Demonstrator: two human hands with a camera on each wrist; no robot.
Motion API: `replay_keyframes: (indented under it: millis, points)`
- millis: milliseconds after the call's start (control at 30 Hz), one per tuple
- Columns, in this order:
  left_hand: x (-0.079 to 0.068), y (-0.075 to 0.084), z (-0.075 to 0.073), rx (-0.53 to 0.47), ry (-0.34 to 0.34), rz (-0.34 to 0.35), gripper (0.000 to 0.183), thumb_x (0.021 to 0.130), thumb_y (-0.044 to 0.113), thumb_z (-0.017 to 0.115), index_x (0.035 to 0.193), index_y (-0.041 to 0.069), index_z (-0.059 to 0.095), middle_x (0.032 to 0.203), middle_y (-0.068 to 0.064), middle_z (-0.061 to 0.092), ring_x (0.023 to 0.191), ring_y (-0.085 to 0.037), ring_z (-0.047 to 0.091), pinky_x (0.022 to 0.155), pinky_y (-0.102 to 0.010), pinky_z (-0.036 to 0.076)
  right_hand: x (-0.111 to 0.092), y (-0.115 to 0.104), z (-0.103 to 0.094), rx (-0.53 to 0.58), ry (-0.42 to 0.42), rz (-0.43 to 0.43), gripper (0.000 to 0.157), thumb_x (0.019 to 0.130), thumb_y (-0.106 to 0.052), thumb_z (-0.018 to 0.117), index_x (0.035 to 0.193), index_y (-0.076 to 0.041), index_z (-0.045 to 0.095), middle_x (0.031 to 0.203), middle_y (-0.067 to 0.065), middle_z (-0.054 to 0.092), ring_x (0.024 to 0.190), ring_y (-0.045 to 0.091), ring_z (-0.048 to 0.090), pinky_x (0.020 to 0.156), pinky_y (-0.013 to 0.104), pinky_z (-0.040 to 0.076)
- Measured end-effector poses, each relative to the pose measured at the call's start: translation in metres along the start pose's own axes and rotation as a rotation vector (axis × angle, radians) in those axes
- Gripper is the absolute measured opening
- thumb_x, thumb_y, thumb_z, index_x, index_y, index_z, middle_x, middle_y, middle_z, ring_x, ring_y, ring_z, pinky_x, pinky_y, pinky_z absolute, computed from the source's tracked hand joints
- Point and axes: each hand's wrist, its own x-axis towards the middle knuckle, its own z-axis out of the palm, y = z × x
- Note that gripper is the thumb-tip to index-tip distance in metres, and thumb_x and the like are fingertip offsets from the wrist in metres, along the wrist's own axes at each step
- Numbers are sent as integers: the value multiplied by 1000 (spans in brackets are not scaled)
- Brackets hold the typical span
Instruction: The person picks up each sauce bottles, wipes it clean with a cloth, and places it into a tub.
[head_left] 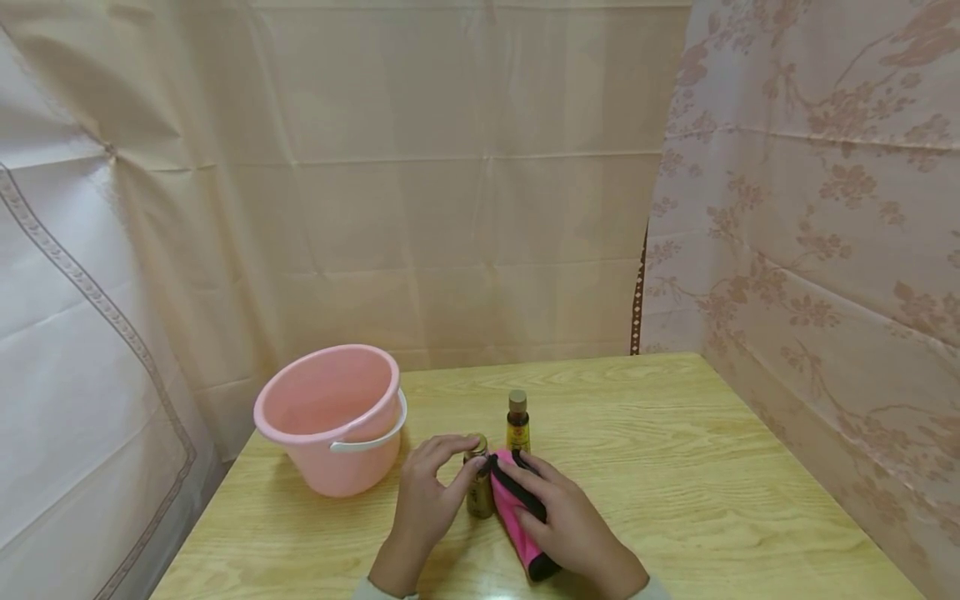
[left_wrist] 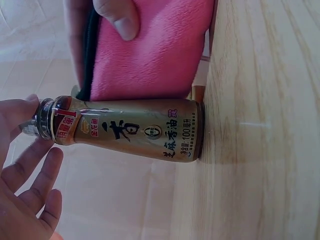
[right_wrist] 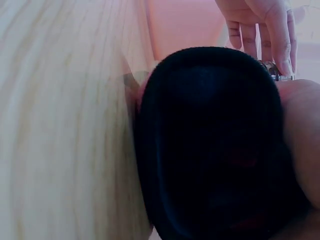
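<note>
A small sesame oil bottle (head_left: 480, 498) with a gold-brown label stands upright on the table. My left hand (head_left: 429, 493) pinches it at the cap and neck, thumb and forefinger on either side; the other fingers hang free in the left wrist view. Against the bottle's right side lies a pink plush cloth (left_wrist: 155, 55) with black edging, folded. My right hand (head_left: 564, 518) grips this cloth, thumb on the near face. In the right wrist view, the cloth's dark edge (right_wrist: 210, 135) hides most of the bottle. Just behind the cloth stands a second bottle (head_left: 517, 429) with a yellow label.
A pink bucket (head_left: 345, 467) with a white handle (head_left: 375, 442) stands at the left of the wooden table (head_left: 675, 467). Beige and flowered cloth hangings (head_left: 825, 208) surround the back and sides.
</note>
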Motion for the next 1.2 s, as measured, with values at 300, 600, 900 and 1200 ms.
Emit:
replay_keyframes:
  millis: [300,600,900,1200]
  points:
    - [1,0,-2,-7,-3,18,25,87,22,85,112,21,79,112,7,77,102,-15,72,91,-47,54,0,5,2,-1,-53,23,69,96,-23,72,154,-47,43,158,20,45,135,45,54,99,63,52]
    - [1,-1,-3,3,11,34,25,86,20,85,111,20,79,111,8,77,101,-14,73,89,-45,55,2,3,4,4,-42,9,71,94,-19,73,154,-45,45,157,21,47,134,45,55,98,63,52]
    - [1,1,-5,18,-18,-13,25,89,26,84,113,23,79,114,11,76,106,-11,72,89,-41,51,4,-2,3,76,52,-13,77,87,-6,74,151,-43,50,158,10,48,132,27,57,94,44,56]
    - [-1,0,2,27,16,49,26,87,21,84,113,23,79,112,10,77,101,-11,73,85,-34,49,1,-3,0,148,167,-34,82,84,0,76,150,-43,52,161,2,45,134,25,57,91,33,57]
